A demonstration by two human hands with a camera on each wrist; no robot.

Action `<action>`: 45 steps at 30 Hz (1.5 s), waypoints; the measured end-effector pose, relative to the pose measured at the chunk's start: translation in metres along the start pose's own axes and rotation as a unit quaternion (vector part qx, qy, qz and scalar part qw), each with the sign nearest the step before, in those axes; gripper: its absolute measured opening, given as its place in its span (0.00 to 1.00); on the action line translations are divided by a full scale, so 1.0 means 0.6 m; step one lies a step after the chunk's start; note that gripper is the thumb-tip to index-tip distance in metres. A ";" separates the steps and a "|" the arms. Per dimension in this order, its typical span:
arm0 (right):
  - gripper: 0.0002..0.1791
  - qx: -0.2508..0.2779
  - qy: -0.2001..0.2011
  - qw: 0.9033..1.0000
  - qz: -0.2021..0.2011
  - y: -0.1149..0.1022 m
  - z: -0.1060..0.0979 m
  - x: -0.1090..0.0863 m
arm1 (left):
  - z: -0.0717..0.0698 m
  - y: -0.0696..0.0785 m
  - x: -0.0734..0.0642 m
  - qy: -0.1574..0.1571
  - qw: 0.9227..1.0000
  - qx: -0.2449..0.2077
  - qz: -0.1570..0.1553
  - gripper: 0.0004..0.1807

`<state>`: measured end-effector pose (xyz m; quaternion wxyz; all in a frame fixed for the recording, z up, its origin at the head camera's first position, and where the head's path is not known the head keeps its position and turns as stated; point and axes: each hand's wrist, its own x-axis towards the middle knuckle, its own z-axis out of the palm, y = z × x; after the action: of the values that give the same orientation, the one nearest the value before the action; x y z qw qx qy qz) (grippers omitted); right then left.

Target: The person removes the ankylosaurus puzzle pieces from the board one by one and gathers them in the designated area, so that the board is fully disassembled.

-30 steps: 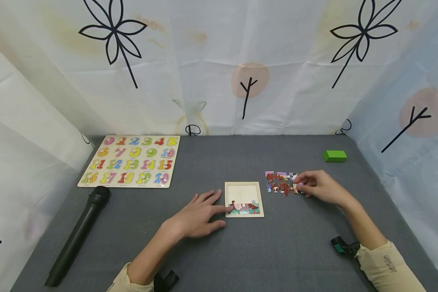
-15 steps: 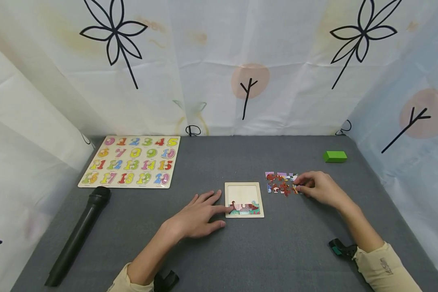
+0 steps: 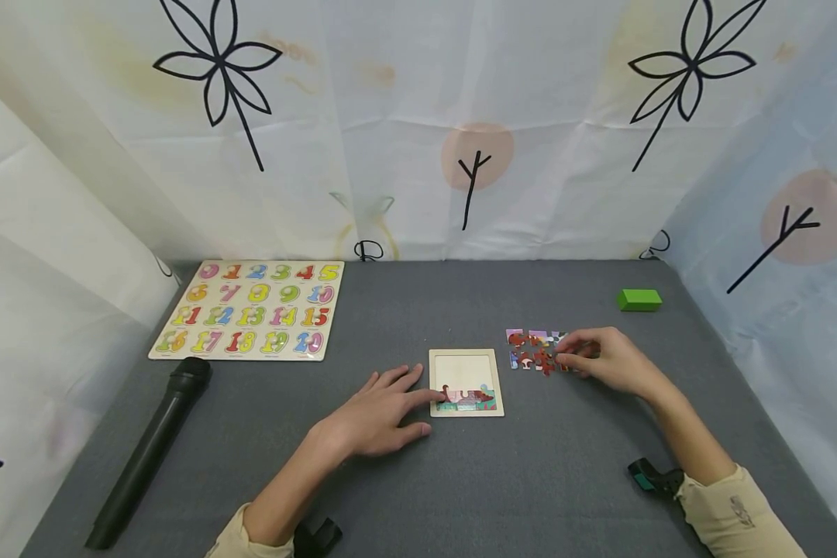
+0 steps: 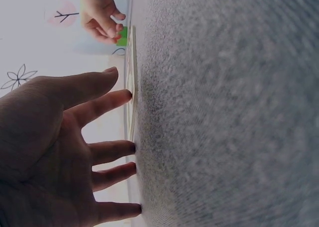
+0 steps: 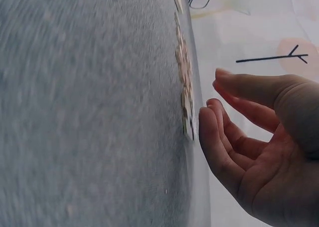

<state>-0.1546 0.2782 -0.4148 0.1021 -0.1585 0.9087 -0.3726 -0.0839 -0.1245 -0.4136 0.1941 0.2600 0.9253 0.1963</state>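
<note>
A square wooden puzzle tray (image 3: pixel 463 353) lies at the middle of the table, its bottom row filled with picture pieces (image 3: pixel 467 399). My left hand (image 3: pixel 377 411) is spread flat beside it, and the index fingertip touches the tray's lower left part. To the tray's right lies a cluster of loose jigsaw pieces (image 3: pixel 530 353), showing brown and purple print. Over that cluster's right end hovers my right hand (image 3: pixel 610 360), thumb and fingers loosely bent. In the right wrist view no piece shows between the fingers (image 5: pixel 212 132), which stand just off the pieces (image 5: pixel 185 82).
A number board (image 3: pixel 247 310) lies at the back left, with a black microphone (image 3: pixel 149 453) in front of it. A green block (image 3: pixel 639 300) sits at the back right. Patterned white cloth (image 3: pixel 404 116) hangs behind and at both sides.
My right hand has shifted slightly left over the loose pieces, covering more of the cluster's right end. The left hand and tray keep their places.
</note>
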 end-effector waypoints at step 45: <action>0.10 0.126 -0.126 0.976 -0.126 -0.116 0.136 0.076 | 0.024 0.088 -0.031 -0.032 0.987 0.151 0.049 0.41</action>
<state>-0.1574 0.1622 -0.4256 0.1866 -0.3034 0.8072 -0.4708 -0.0413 -0.0894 -0.3967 0.1725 0.3374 0.9238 0.0548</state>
